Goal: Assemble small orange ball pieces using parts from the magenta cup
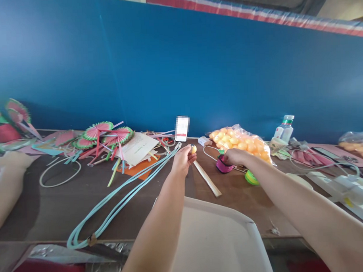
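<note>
My left hand (181, 161) is closed in front of the phone, with a small orange-yellow ball (194, 149) between thumb and fingers. A dark patch shows on the top of that ball. To the right, my right hand (234, 156) dips its bunched fingers into a small magenta round holder (223, 166). Its fingertips are hidden there, so what they grip cannot be made out. Just beside this holder sits a bright yellow-green round thing (251, 177), partly behind my right forearm. A flat pale wooden strip (207, 178) lies on the table between my hands.
A clear bag of orange balls (241, 141) lies behind my right hand. An upright phone (181, 129) leans near the blue wall. Pale blue tubing (112, 206), paper fans (99, 131) and papers (137, 148) cover the left. A power strip (350, 195) is right. Another person's arm (7, 185) reaches in.
</note>
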`<state>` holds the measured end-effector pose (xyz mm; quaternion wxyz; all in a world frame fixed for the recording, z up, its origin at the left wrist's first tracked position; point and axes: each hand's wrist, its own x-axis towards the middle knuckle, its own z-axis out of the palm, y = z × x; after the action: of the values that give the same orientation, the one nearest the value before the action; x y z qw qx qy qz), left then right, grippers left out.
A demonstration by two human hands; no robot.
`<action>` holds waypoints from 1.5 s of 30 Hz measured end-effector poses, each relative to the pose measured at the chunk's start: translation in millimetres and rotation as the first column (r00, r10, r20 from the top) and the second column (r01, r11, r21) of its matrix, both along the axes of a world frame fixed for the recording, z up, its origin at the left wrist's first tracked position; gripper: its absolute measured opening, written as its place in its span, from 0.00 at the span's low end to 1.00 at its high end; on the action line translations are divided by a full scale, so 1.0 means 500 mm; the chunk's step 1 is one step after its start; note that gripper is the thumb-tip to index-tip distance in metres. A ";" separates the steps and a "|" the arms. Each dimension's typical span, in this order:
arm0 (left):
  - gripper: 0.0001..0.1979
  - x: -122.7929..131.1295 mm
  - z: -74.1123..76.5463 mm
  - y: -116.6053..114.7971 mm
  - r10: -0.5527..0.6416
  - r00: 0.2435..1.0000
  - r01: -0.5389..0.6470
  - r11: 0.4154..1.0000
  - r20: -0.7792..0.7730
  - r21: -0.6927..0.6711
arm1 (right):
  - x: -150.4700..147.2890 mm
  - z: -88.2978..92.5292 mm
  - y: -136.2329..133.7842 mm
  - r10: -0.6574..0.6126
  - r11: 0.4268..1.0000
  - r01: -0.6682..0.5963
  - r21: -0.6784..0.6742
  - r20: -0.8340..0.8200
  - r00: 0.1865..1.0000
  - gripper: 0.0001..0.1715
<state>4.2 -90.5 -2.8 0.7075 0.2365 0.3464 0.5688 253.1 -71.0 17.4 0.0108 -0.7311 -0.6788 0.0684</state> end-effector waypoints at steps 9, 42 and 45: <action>0.06 0.002 -0.005 0.005 0.009 1.000 -0.009 1.000 -0.016 -0.019 | 0.014 0.041 -0.023 -0.003 0.998 0.002 -0.070 -0.020 1.000 0.08; 0.07 0.002 -0.038 0.046 0.374 0.924 -0.352 0.913 0.081 -0.208 | -0.292 -0.069 -0.026 0.154 0.913 0.268 0.309 -0.866 0.475 0.15; 0.08 0.000 -0.036 0.045 0.397 0.916 -0.380 0.907 0.066 -0.184 | -0.300 -0.052 -0.045 0.069 0.910 0.237 0.341 -0.687 0.723 0.12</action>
<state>4.1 -67.9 -20.8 0.6142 0.0731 0.3967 0.6783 102.8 -93.7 -8.4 0.4153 -0.6654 -0.5903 0.1904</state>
